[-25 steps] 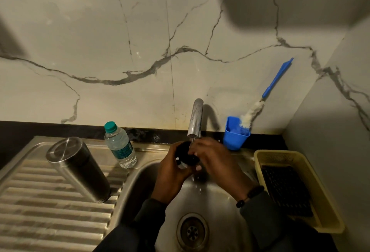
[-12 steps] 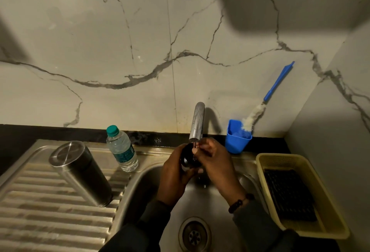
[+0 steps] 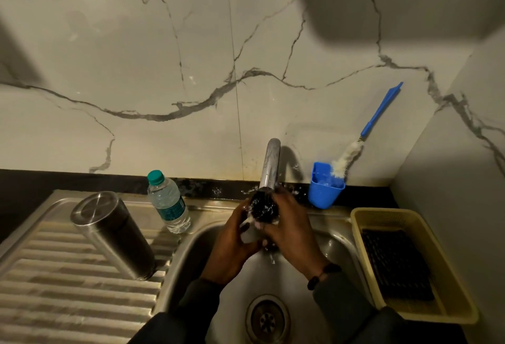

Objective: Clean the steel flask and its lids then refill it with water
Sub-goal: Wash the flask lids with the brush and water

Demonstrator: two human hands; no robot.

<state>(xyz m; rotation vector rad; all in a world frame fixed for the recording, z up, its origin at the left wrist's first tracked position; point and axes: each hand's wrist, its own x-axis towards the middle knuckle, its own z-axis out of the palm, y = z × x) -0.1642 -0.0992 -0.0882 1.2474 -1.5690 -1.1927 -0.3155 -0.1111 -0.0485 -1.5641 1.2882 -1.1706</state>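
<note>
Since a second ago you're holding the lid higher, right up under the tap, and water's now splashing off it. Your left hand is curling round its left and lower side, your right hand is wrapping it from the right, so both are gripping the same small black piece over the back of the sink. Meanwhile the steel flask is standing mouth-down on the drainboard, well off to your left, long axis upright. I'd say your left hand is nearer for grabbing it next. Water bottle is sitting by the drainboard's back edge, between flask and tap.
</note>
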